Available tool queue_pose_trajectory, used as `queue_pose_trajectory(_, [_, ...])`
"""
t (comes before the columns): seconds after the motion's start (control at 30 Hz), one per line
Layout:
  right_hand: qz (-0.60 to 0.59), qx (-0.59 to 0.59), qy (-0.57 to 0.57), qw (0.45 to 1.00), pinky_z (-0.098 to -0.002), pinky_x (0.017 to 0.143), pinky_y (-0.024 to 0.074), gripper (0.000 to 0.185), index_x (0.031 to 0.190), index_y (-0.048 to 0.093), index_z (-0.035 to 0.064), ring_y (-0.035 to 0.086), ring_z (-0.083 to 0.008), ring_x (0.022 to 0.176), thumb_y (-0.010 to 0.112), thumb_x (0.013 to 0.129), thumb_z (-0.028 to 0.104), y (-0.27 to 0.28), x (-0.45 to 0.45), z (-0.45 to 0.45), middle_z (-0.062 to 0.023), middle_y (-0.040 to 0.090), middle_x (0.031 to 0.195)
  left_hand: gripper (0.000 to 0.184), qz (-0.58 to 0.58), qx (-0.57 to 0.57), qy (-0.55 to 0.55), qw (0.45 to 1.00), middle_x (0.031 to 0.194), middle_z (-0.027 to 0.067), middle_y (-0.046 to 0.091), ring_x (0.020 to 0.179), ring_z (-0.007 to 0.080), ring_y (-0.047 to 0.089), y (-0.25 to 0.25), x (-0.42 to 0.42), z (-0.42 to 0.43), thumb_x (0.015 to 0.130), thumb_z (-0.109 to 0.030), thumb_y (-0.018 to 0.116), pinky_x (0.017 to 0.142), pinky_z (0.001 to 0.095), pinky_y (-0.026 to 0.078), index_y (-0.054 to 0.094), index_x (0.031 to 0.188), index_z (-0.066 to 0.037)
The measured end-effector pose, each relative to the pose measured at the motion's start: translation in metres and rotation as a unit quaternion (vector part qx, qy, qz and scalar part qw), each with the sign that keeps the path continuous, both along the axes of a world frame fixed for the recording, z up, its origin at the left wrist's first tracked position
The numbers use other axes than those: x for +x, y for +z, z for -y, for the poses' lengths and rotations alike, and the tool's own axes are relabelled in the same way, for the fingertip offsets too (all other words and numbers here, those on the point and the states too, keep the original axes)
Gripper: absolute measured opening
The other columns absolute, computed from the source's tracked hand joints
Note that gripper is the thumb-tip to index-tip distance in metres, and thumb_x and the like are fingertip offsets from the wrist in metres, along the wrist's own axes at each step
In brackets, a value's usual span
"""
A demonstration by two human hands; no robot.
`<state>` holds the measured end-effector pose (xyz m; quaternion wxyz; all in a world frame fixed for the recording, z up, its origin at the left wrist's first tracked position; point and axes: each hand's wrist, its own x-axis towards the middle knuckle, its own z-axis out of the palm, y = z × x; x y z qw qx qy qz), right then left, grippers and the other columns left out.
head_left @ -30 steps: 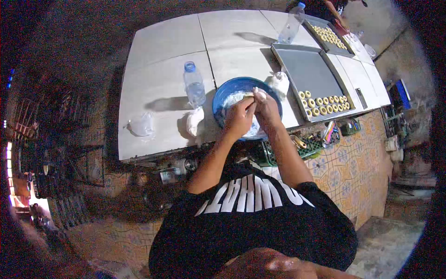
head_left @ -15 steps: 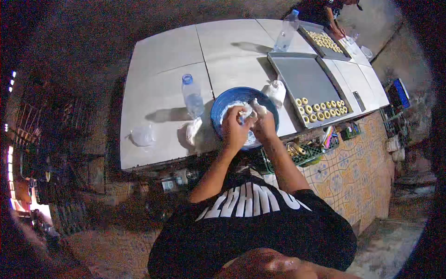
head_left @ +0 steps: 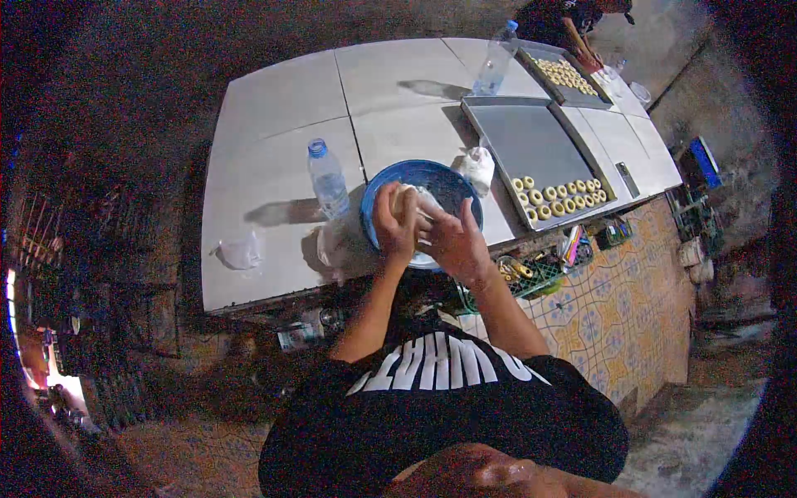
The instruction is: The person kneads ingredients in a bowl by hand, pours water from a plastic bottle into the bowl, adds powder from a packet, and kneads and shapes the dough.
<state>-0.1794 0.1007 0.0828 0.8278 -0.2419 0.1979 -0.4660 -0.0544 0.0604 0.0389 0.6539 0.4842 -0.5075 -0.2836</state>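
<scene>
A blue bowl (head_left: 455, 181) stands near the table's front edge, with soft white dough (head_left: 427, 199) inside, partly hidden by my hands. Over the bowl's left half, my left hand (head_left: 393, 226) curls its fingers around a pale lump of the dough. My right hand (head_left: 457, 247) is beside it at the front rim, fingers spread and turned toward the left hand; its fingertips are close to the lump, and whether they touch it I cannot tell. Behind the bowl on the right sits a small white bag (head_left: 476, 169).
Left of the bowl are a clear bottle (head_left: 330, 184) and a crumpled plastic bag (head_left: 239, 251). A metal tray (head_left: 531, 141) with ring-shaped dough pieces (head_left: 568, 199) lies to the right. Farther back are a taller bottle (head_left: 496, 66), a second tray (head_left: 599, 101) and another person's hand (head_left: 589, 60). Below hangs a green crate (head_left: 544, 280).
Both hands have risen slightly from the dough in the bowl. My right hand has opened its fingers, while my left still grips a lump. The whole view has shifted a little.
</scene>
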Motion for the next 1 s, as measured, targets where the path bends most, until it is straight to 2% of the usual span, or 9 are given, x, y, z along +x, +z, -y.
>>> queue_pose_trajectory(0.23, [-0.308, -0.109, -0.086, 0.941, -0.0328, 0.090, 0.0507, 0.035, 0.118, 0.060, -0.0064, 0.066, -0.0200, 0.099, 0.056, 0.097, 0.022, -0.004, -0.010, -0.002, -0.0146, 0.068, 0.109, 0.024, -0.115, 0.072, -0.074, 0.988, 0.068, -0.0001, 0.060, 0.064, 0.0088, 0.054, 0.008, 0.006, -0.002, 0.092, -0.023, 0.065, 0.060, 0.0285, 0.045, 0.065, 0.083, -0.001])
queue_pose_trajectory(0.37, [-0.348, -0.119, -0.100, 0.925, -0.0330, 0.086, 0.0508, 0.034, 0.115, 0.060, -0.0010, 0.065, -0.0179, 0.097, 0.057, 0.097, 0.027, -0.032, -0.020, 0.007, -0.0100, 0.068, 0.107, 0.024, -0.162, 0.123, -0.100, 0.974, 0.069, 0.0013, 0.064, 0.061, 0.0072, 0.056, 0.014, -0.001, -0.005, 0.089, -0.021, 0.069, 0.055, 0.0264, 0.045, 0.066, 0.076, -0.001])
queue_pose_trajectory(0.43, [-0.303, -0.032, -0.130, 0.944, -0.0351, 0.086, 0.0505, 0.034, 0.120, 0.058, 0.0056, 0.063, -0.0168, 0.099, 0.057, 0.097, 0.030, -0.022, -0.013, 0.003, -0.0068, 0.066, 0.112, 0.022, -0.119, 0.098, -0.121, 0.980, 0.070, 0.0023, 0.065, 0.060, 0.0072, 0.057, 0.010, -0.006, -0.005, 0.087, -0.018, 0.071, 0.056, 0.0257, 0.047, 0.066, 0.074, -0.002])
queue_pose_trajectory(0.53, [-0.219, 0.071, -0.136, 0.964, -0.0426, 0.090, 0.0476, 0.040, 0.128, 0.054, 0.0171, 0.059, -0.0196, 0.105, 0.051, 0.097, 0.042, -0.016, -0.007, 0.000, -0.0040, 0.060, 0.123, 0.018, -0.108, 0.096, -0.250, 0.957, 0.084, 0.0035, 0.066, 0.071, 0.0093, 0.060, 0.003, -0.007, -0.007, 0.089, -0.016, 0.067, 0.061, 0.0274, 0.049, 0.064, 0.097, -0.001])
queue_pose_trajectory(0.6, [-0.156, 0.116, -0.108, 0.975, -0.0452, 0.093, 0.0459, 0.043, 0.128, 0.054, 0.0166, 0.058, -0.0218, 0.106, 0.047, 0.098, 0.046, -0.002, -0.011, -0.006, -0.0056, 0.059, 0.124, 0.038, 0.131, 0.029, -0.251, 0.959, 0.106, 0.0160, 0.063, 0.097, 0.0221, 0.062, 0.025, -0.001, -0.013, 0.088, -0.023, 0.071, 0.081, 0.0345, 0.050, 0.056, 0.114, 0.001])
queue_pose_trajectory(0.63, [-0.118, 0.105, -0.127, 0.979, -0.0476, 0.095, 0.0440, 0.048, 0.129, 0.054, 0.0166, 0.059, -0.0249, 0.107, 0.043, 0.098, 0.051, -0.017, -0.012, -0.002, -0.0063, 0.059, 0.124, 0.042, 0.143, 0.025, -0.296, 0.944, 0.111, 0.0186, 0.062, 0.102, 0.0258, 0.062, 0.022, 0.002, -0.012, 0.088, -0.027, 0.070, 0.085, 0.0367, 0.049, 0.057, 0.116, 0.001])
queue_pose_trajectory(0.7, [-0.098, 0.086, -0.170, 0.977, -0.0399, 0.090, 0.0477, 0.043, 0.127, 0.054, 0.0153, 0.059, -0.0226, 0.105, 0.048, 0.097, 0.046, -0.059, -0.029, 0.015, -0.0057, 0.061, 0.119, 0.046, 0.245, 0.000, -0.307, 0.919, 0.122, 0.0196, 0.060, 0.116, 0.0327, 0.058, -0.016, 0.001, -0.009, 0.088, -0.033, 0.068, 0.094, 0.0420, 0.045, 0.059, 0.121, -0.002])
queue_pose_trajectory(0.8, [-0.138, 0.054, -0.191, 0.970, -0.0335, 0.084, 0.0496, 0.038, 0.122, 0.056, 0.0135, 0.060, -0.0189, 0.099, 0.053, 0.095, 0.040, -0.054, -0.039, 0.015, -0.0040, 0.061, 0.111, 0.043, 0.405, -0.081, -0.288, 0.864, 0.122, 0.0161, 0.061, 0.120, 0.0324, 0.055, 0.025, 0.002, -0.028, 0.088, -0.033, 0.067, 0.096, 0.0410, 0.044, 0.061, 0.121, -0.006])
queue_pose_trajectory(1.0, [-0.069, 0.093, -0.157, 0.981, -0.0300, 0.076, 0.0510, 0.023, 0.105, 0.062, 0.0099, 0.063, -0.0158, 0.085, 0.057, 0.096, 0.030, -0.042, -0.026, 0.021, -0.0029, 0.066, 0.095, 0.020, 0.267, -0.051, -0.214, 0.938, 0.110, 0.0145, 0.067, 0.110, 0.0315, 0.060, 0.025, -0.001, -0.031, 0.079, -0.018, 0.074, 0.092, 0.0383, 0.046, 0.071, 0.092, -0.002])
